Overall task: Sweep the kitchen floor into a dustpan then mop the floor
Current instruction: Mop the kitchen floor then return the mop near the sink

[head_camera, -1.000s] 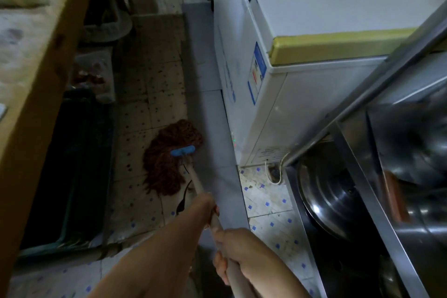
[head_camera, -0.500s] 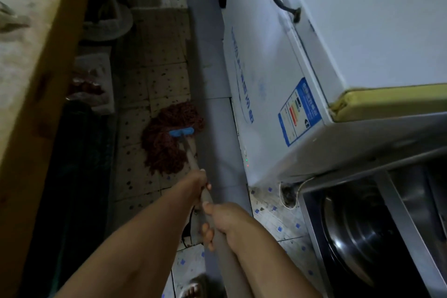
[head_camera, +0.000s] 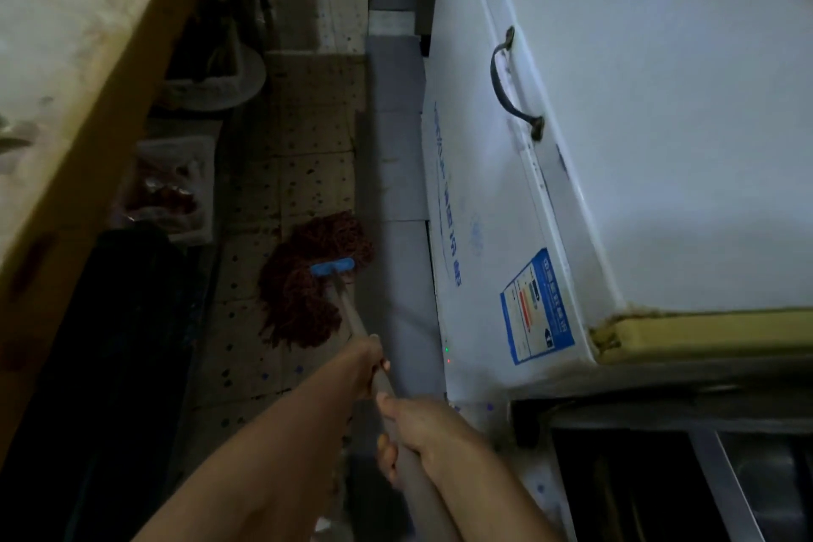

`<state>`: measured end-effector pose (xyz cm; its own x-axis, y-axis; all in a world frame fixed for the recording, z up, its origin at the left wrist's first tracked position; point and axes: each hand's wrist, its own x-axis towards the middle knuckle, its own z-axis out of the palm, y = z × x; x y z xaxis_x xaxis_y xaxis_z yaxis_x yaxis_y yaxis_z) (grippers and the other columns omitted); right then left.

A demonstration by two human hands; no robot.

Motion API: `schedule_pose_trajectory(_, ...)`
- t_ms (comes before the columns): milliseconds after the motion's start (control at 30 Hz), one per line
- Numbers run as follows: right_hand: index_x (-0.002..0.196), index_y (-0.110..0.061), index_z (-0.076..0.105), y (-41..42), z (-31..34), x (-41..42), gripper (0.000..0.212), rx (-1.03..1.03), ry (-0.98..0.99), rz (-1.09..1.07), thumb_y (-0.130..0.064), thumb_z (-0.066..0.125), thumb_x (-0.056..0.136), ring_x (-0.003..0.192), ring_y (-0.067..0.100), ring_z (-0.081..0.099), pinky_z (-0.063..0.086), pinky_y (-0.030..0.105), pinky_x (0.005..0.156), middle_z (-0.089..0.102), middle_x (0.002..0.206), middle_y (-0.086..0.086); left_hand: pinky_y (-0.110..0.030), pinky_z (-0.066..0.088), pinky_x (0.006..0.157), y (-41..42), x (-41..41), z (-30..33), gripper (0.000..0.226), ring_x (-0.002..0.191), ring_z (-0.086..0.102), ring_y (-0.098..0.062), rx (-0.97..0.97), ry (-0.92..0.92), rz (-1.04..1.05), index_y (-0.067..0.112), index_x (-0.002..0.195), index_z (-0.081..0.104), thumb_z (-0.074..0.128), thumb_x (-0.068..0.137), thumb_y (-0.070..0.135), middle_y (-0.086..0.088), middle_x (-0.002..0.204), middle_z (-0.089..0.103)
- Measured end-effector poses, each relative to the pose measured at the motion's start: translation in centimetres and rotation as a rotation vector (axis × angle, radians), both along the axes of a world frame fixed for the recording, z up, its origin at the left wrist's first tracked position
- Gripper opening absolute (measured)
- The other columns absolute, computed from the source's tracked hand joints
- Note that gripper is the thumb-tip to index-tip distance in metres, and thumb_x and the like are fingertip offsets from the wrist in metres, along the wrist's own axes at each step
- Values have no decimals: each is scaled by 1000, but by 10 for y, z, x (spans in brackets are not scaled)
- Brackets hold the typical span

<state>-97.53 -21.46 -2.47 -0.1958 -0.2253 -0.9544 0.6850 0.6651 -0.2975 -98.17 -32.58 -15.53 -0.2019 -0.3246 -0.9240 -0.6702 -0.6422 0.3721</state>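
Looking down from the head camera, a mop is seen lying on a narrow strip of tiled floor (head_camera: 308, 136). Its head (head_camera: 312, 282) is a shaggy mass of dark red-brown yarn strands, splayed flat on the pale, speckled square tiles and topped by a small blue plastic clamp (head_camera: 332, 268). A smooth, round, greyish handle (head_camera: 352, 317) rises from that clamp toward the viewer. The handle is gripped by the left hand (head_camera: 367, 361), placed lower on the shaft, with fingers curled fully round it. Just above it, the shaft is held by the right hand (head_camera: 418, 418), with thumb and fingers wrapped around.

To the right, a white chest freezer (head_camera: 484, 211) with smooth painted metal walls is set beside the mop; a curved dark handle (head_camera: 510, 84) and a blue rectangular label (head_camera: 536, 308) are borne on it. A grey flat strip (head_camera: 396, 145) is laid along its base. To the left, a worn wooden counter (head_camera: 79, 57) with a yellowish edge is seen.
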Motion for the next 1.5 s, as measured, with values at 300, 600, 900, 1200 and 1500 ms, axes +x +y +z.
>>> schedule_pose_trajectory(300, 76, -10, 51, -95, 3, -84, 28, -8, -45, 37, -29, 52, 97, 33, 8, 40, 36, 14, 36, 47, 59, 4, -20, 30, 39, -100, -79, 1, 40, 45, 36, -14, -13, 10, -32, 9, 70, 43, 28, 104, 25, -5, 59, 40)
schedule_pose_trajectory(600, 81, -12, 49, -258, -24, -171, 29, 13, -120, 0, -36, 49, 97, 33, 8, 40, 35, 9, 36, 45, 63, 3, -24, 32, 45, -257, -170, 4, 41, 53, 36, -16, -106, 19, -51, 7, 67, 37, 30, 104, 24, -7, 64, 39)
schedule_pose_trajectory(900, 86, -12, 46, -332, -35, -191, 23, 8, -122, 69, -31, 45, 99, 42, 11, 39, 36, 10, 38, 45, 64, 5, -14, 32, 26, -328, -188, 5, 36, 46, 42, -16, -102, 14, 49, 7, 70, 40, 35, 103, 22, -6, 57, 44)
schedule_pose_trajectory(1200, 83, -15, 50, -243, -13, -116, 25, 49, -121, 208, -34, 46, 98, 44, 9, 42, 39, 20, 42, 48, 63, 2, -24, 42, 44, -241, -107, 23, 41, 52, 42, -18, -122, -120, 67, 2, 75, 46, 35, 103, 30, -9, 57, 49)
schedule_pose_trajectory(1500, 71, -14, 55, -112, -9, -15, 41, 58, -106, 312, -43, 43, 97, 29, 12, 44, 40, 19, 44, 49, 40, 2, -31, 45, 63, -104, 3, 46, 42, 62, 46, -21, -77, -94, 160, -7, 129, 47, 33, 104, 24, -14, 77, 55)
